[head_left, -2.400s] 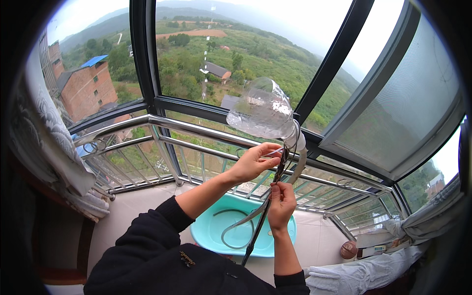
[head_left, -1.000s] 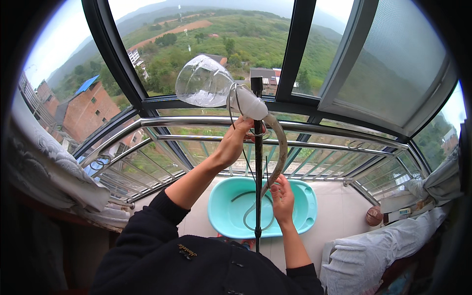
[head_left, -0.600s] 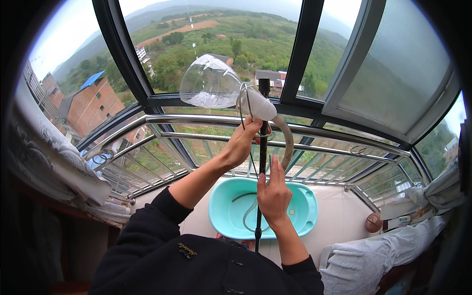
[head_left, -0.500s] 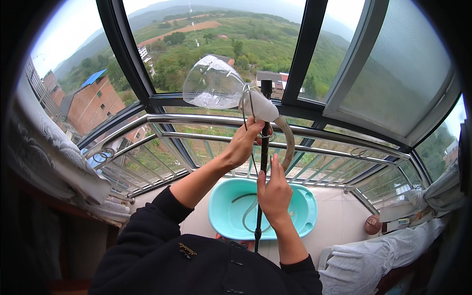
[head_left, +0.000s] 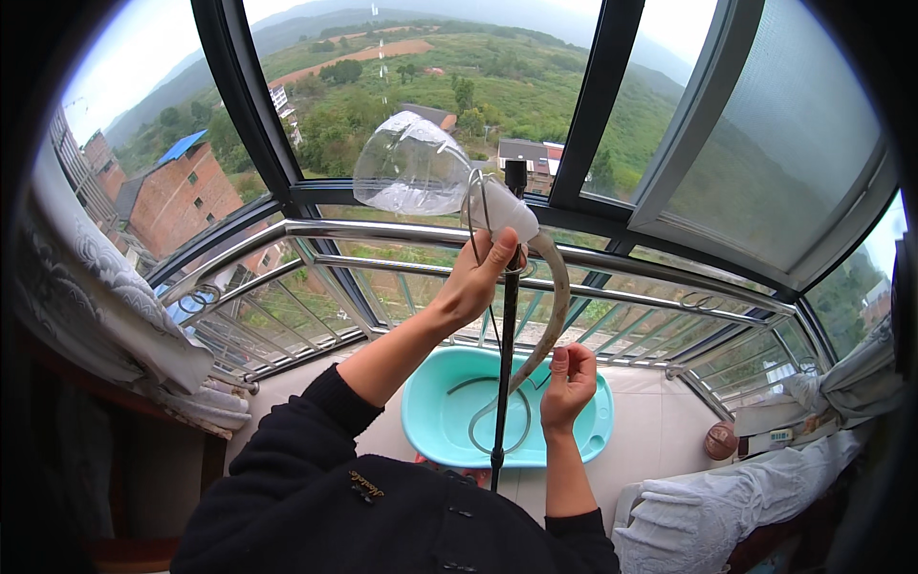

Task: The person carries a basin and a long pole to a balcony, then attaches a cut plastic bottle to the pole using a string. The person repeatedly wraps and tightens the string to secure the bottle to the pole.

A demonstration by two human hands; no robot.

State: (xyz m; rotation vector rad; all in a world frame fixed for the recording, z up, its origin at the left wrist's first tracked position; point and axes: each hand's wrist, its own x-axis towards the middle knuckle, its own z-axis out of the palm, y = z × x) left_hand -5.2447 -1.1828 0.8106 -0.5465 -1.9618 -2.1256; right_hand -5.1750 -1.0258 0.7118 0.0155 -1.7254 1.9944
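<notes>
Clear plastic bottle (head_left: 413, 167), cut open and fixed to a thin black pole (head_left: 504, 364), is up high against the dark-framed window (head_left: 593, 105), and we're holding it there. Below sits the turquoise oval plastic basin (head_left: 430, 411) on the pale tiled sill. A grey-brown hose (head_left: 555, 306) curves down from the bottle's neck into that basin. Our left hand (head_left: 475, 277) has its grip wrapped around the neck and pole. Our right hand (head_left: 568, 383) pinches a thin wire (head_left: 550, 375), fingertips pressed together, just beside the hose.
</notes>
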